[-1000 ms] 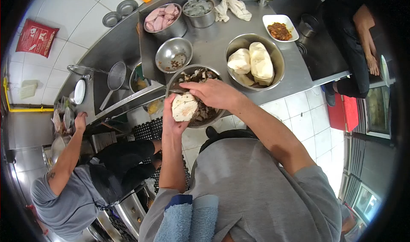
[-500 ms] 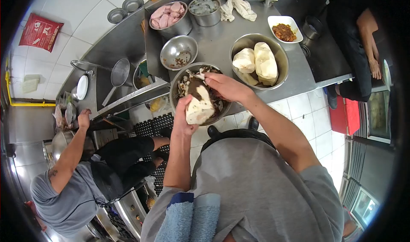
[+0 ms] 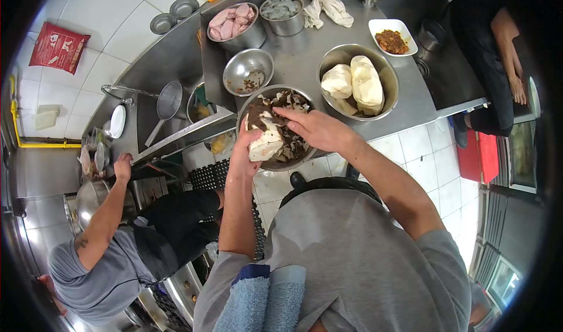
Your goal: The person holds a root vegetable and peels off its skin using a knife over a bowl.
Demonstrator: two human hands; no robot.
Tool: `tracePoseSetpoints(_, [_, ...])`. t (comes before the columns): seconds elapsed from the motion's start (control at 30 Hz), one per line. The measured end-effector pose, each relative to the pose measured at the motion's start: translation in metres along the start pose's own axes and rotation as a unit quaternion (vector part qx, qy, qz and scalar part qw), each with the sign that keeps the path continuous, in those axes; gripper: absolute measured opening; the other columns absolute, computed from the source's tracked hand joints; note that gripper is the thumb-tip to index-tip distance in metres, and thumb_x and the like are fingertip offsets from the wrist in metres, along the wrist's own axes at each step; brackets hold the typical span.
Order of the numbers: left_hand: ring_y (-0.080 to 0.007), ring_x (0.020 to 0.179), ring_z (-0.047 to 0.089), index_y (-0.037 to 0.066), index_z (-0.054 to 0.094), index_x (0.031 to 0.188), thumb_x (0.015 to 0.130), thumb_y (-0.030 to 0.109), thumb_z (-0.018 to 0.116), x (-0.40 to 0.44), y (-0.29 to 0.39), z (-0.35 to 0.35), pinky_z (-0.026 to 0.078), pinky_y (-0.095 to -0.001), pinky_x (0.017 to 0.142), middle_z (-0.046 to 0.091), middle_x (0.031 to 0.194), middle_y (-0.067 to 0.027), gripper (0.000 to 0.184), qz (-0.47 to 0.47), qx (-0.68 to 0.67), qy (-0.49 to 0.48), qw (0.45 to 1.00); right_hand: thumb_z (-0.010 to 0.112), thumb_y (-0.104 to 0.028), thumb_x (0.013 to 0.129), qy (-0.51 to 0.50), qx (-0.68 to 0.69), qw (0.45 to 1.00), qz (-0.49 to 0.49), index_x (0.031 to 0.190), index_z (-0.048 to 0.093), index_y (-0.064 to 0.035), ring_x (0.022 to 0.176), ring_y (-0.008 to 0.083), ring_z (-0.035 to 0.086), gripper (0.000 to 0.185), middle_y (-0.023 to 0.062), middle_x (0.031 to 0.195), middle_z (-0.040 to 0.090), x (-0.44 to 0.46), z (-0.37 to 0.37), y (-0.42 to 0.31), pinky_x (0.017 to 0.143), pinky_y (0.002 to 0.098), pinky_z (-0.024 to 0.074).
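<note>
Over a metal bowl [image 3: 278, 168] of dark peels and pale shavings [image 3: 296, 101], my left hand [image 3: 239, 154] grips a large, partly peeled root vegetable [image 3: 266, 145]. Its flesh is white, and brown skin remains on the upper part. My right hand [image 3: 322, 130] reaches in from the right, index finger extended against the root's upper side. The other fingers are curled, and whatever they hold is hidden. To the right, a second metal bowl [image 3: 391, 74] holds several peeled, cream-coloured roots [image 3: 366, 85].
Behind stand a small metal bowl with scraps [image 3: 249, 62], a pot of pink meat [image 3: 234, 24] and a pot of greyish pieces [image 3: 281, 9]. A white dish of reddish food [image 3: 392, 41] sits back right. One co-worker [image 3: 105, 256] is at left, another person's arm [image 3: 509, 56] at right.
The root has tilted and shifted slightly left in my left hand. My right hand has moved from pulling at its top to lying against its upper right side.
</note>
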State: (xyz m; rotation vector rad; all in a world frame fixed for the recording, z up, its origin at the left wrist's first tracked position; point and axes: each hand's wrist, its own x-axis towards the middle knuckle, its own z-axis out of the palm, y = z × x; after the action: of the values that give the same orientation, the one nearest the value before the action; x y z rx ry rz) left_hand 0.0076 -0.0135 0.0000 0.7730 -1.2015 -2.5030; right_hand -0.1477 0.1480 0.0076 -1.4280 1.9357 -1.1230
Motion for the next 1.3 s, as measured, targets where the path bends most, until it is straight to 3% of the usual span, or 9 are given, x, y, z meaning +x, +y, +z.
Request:
tracePoseSetpoints(0.07, [-0.0269,0.115,0.061,0.012,0.038,0.148,0.079,0.012,0.059,0.001,0.005,-0.004,0.053,-0.0415,0.096,0.057,0.132,-0.0108,0.072,-0.028,-0.006,-0.009,1.0,0.046,-0.022,0.103,-0.021,-0.037,0.999,0.029,0.146,0.044,-0.0141,0.098,0.0449,0.064,0.044,0.0257,0.113,0.066,-0.005,-0.008,-0.013,0.087,0.0516,0.0506])
tracePoseSetpoints(0.27, [-0.0274,0.116,0.06,0.011,0.036,0.15,0.077,0.013,0.059,-0.003,0.005,0.004,0.053,-0.0397,0.097,0.056,0.133,-0.0125,0.077,-0.039,0.008,-0.017,0.999,0.044,-0.022,0.104,0.039,-0.029,0.999,0.002,0.143,0.048,-0.014,0.092,0.0453,0.065,0.04,0.0242,0.106,0.069,0.004,0.007,0.0,0.085,0.0528,0.0508])
tracePoseSetpoints(0.47, [-0.0269,0.115,0.061,0.01,0.035,0.15,0.075,0.012,0.06,-0.006,-0.003,0.007,0.053,-0.0387,0.096,0.056,0.132,-0.0125,0.079,-0.036,0.026,-0.006,0.999,0.04,-0.026,0.105,0.028,0.002,0.998,0.051,0.14,0.05,-0.0105,0.112,0.0417,0.061,0.039,0.0238,0.12,0.065,0.017,0.012,-0.005,0.098,0.0497,0.0459])
tracePoseSetpoints(0.67, [-0.0263,0.116,0.06,0.008,0.036,0.149,0.073,0.014,0.061,-0.012,-0.001,0.001,0.053,-0.0378,0.096,0.056,0.131,-0.0124,0.081,-0.031,0.051,0.0,0.998,0.04,-0.027,0.105,-0.003,0.037,0.995,0.088,0.137,0.051,-0.0045,0.117,0.0407,0.058,0.04,0.023,0.126,0.062,0.026,0.021,0.0,0.102,0.0468,0.0443])
tracePoseSetpoints(0.97, [-0.0265,0.115,0.06,0.008,0.035,0.15,0.074,0.015,0.062,-0.021,0.003,-0.001,0.052,-0.0373,0.096,0.056,0.13,-0.0134,0.081,-0.058,0.052,0.022,0.997,0.041,-0.024,0.104,-0.01,0.028,0.996,0.082,0.139,0.052,-0.0134,0.101,0.0453,0.064,0.038,0.0267,0.112,0.066,0.019,0.023,-0.014,0.089,0.0516,0.051])
tracePoseSetpoints(1.17, [-0.0248,0.111,0.062,0.007,0.034,0.149,0.078,0.011,0.064,-0.023,-0.005,0.013,0.053,-0.0364,0.092,0.057,0.128,-0.0124,0.078,-0.033,0.099,0.053,0.993,0.041,-0.028,0.105,0.001,0.074,0.992,0.099,0.14,0.051,-0.0124,0.105,0.0448,0.063,0.04,0.0263,0.116,0.066,0.028,0.029,-0.009,0.091,0.049,0.0505])
tracePoseSetpoints(1.23, [-0.0231,0.109,0.063,0.007,0.039,0.147,0.076,0.016,0.064,-0.028,-0.008,0.017,0.053,-0.0357,0.091,0.059,0.124,-0.0106,0.075,-0.027,0.119,0.076,0.99,0.04,-0.031,0.105,0.103,0.052,0.993,0.016,0.13,0.056,-0.0106,0.087,0.04,0.067,0.036,0.0232,0.102,0.068,0.032,0.058,0.023,0.077,0.046,0.0536])
tracePoseSetpoints(1.27, [-0.0246,0.111,0.061,0.007,0.032,0.15,0.078,0.01,0.064,-0.026,-0.011,0.011,0.053,-0.0366,0.091,0.056,0.128,-0.0127,0.079,-0.033,0.094,0.057,0.993,0.039,-0.032,0.106,0.152,0.039,0.987,-0.026,0.125,0.058,-0.0096,0.078,0.0375,0.069,0.036,0.0216,0.096,0.07,0.034,0.067,0.034,0.069,0.0445,0.0551])
tracePoseSetpoints(1.3, [-0.0242,0.111,0.061,0.007,0.033,0.15,0.078,0.011,0.064,-0.027,-0.013,0.007,0.053,-0.0366,0.091,0.056,0.128,-0.0125,0.079,-0.034,0.097,0.052,0.993,0.039,-0.032,0.105,0.074,0.121,0.988,0.068,0.125,0.057,-0.0083,0.07,0.0337,0.065,0.036,0.0187,0.089,0.067,0.032,0.056,0.024,0.062,0.0423,0.0524])
